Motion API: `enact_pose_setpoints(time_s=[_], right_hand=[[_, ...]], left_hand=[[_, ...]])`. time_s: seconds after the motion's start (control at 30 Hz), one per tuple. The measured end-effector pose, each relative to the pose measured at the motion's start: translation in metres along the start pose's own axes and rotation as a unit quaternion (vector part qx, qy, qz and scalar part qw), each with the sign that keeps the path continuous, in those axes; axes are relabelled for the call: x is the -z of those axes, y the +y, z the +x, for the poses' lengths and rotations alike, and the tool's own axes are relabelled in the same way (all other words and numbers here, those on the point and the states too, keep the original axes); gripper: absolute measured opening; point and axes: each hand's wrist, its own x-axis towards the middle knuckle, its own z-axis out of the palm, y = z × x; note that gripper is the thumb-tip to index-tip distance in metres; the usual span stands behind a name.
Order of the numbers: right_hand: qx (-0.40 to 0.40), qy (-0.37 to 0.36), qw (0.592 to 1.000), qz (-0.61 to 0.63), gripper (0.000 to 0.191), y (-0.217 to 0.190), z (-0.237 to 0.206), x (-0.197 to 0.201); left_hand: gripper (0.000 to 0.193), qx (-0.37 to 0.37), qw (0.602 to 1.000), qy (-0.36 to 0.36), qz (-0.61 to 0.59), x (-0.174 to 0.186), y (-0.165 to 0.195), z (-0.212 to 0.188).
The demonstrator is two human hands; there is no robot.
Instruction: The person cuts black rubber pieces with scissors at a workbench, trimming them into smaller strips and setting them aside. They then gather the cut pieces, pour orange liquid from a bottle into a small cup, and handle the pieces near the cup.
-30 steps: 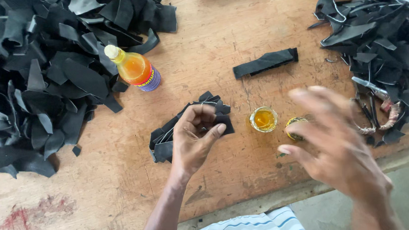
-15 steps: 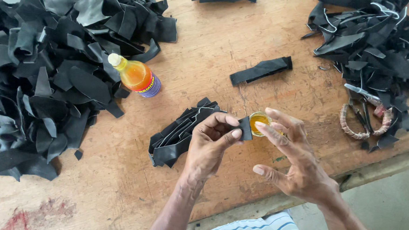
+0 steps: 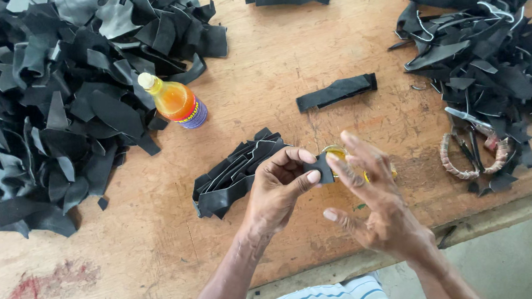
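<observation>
- Left hand: thumb and fingers pinched a small black piece, held above the wooden table.
- Right hand: fingers spread, fingertips at the piece, over a small yellow cup.
- Black stack just left of the hands.
- Orange bottle beside the big scrap heap.

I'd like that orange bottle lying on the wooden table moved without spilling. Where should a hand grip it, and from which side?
Probably grip the bottle around its wide orange body, coming from above and from the open table side to its right. It lies tilted with its pale cap toward the black scrap pile, which crowds its left side; the neck looks too narrow to hold firmly.
</observation>
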Motion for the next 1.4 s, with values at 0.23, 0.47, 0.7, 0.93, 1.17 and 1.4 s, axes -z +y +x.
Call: enact_pose_setpoints(time_s=[0.23, 0.47, 0.7, 0.93, 1.17, 1.4], right_hand=[[-0.029, 0.03, 0.999, 0.021, 0.066, -0.009, -0.014, 0.001], [-0.041, -0.006, 0.999, -0.006, 0.087, 0.0, 0.003, 0.001], [-0.039, -0.01, 0.999, 0.022, 0.09, -0.015, -0.01, -0.001], [-0.042, 0.012, 0.999, 0.029, 0.086, 0.003, -0.012, -0.007], [-0.031, 0.038, 0.999, 0.008, 0.07, 0.002, -0.024, 0.016], [-0.1, 0.078, 0.992, -0.012, 0.057, 0.018, -0.011, 0.043]], left_hand=[[0.035, -0.042, 0.999, 0.004, 0.024, -0.007, 0.005, 0.0], [0.032, -0.019, 0.994, -0.001, 0.105, -0.016, 0.003, -0.003], [0.031, -0.035, 0.998, 0.014, 0.059, -0.011, 0.002, 0.001], [0.031, -0.006, 0.995, 0.006, 0.104, -0.015, 0.004, 0.005], [0.009, -0.075, 0.943, 0.029, 0.322, -0.007, 0.026, 0.07], [0.013, -0.168, 0.876, -0.076, 0.446, -0.01, 0.002, 0.137]])
